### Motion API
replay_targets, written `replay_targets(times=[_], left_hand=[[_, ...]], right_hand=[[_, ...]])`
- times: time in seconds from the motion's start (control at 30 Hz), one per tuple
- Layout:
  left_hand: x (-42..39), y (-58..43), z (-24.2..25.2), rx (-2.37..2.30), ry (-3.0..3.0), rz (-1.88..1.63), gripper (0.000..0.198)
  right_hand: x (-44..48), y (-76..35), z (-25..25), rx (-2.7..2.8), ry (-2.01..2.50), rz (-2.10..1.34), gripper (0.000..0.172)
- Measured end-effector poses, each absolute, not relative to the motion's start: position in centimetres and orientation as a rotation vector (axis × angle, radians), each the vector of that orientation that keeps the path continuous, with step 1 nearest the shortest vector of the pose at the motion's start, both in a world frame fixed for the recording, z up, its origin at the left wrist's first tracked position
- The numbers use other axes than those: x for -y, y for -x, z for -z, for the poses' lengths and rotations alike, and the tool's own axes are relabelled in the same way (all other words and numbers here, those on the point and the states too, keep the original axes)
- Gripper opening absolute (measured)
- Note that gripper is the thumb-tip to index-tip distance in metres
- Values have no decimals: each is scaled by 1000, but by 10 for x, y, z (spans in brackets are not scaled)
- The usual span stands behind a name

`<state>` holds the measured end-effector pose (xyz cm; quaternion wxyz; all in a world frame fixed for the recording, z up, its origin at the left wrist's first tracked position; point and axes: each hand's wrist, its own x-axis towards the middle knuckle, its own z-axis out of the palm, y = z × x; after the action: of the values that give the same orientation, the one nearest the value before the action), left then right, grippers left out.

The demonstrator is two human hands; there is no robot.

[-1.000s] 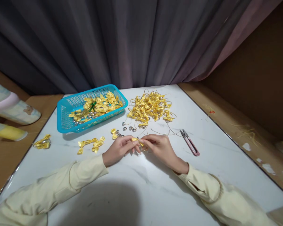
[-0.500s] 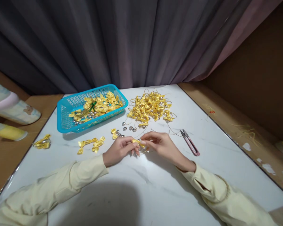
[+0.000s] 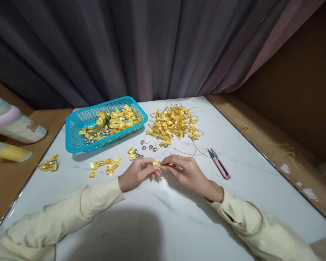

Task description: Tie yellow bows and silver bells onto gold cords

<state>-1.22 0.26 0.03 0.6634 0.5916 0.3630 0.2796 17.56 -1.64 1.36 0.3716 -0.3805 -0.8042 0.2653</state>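
Note:
My left hand (image 3: 137, 173) pinches a small yellow satin bow (image 3: 156, 164) between thumb and forefinger. Close against its right side, my right hand (image 3: 188, 172) has its thumb and fingertips together on a thin gold cord (image 3: 165, 174), which loops below the fingers. Exactly where the cord passes the bow is hidden by the fingertips. Just beyond my left hand lie a loose yellow bow (image 3: 131, 153) and several silver heart-shaped beads (image 3: 151, 148). More yellow bows (image 3: 108, 165) rest on the table left of that hand.
A blue plastic basket (image 3: 70, 139) of bows and beads stands at the back left. Beside it is a heap of corded bows (image 3: 174, 125). Pink thread snips (image 3: 220, 165) lie to the right on the white table (image 3: 179, 221). A tumbler (image 3: 19, 123) stands at far left.
My right fingers have shifted slightly and closed in a pinch just right of the bow, showing less of it. My left hand has stayed in place.

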Motion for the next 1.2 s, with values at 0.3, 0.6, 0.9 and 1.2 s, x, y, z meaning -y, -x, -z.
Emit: replay_targets(times=[0.3, 0.6, 0.9, 1.2], left_hand=[[-4, 11, -4, -839, -1382, -612, 31], [-4, 11, -2, -824, -1396, -619, 32], [-2, 10, -3, -850, -1447, -612, 33], [0, 10, -3, -902, -1549, -655, 34]], right_hand=[[17, -177, -3, 2187, 861, -358, 13], [18, -178, 1, 2235, 801, -110, 28], [19, -177, 1, 2222, 820, -179, 24], [15, -179, -18, 1947, 1064, -780, 8]])
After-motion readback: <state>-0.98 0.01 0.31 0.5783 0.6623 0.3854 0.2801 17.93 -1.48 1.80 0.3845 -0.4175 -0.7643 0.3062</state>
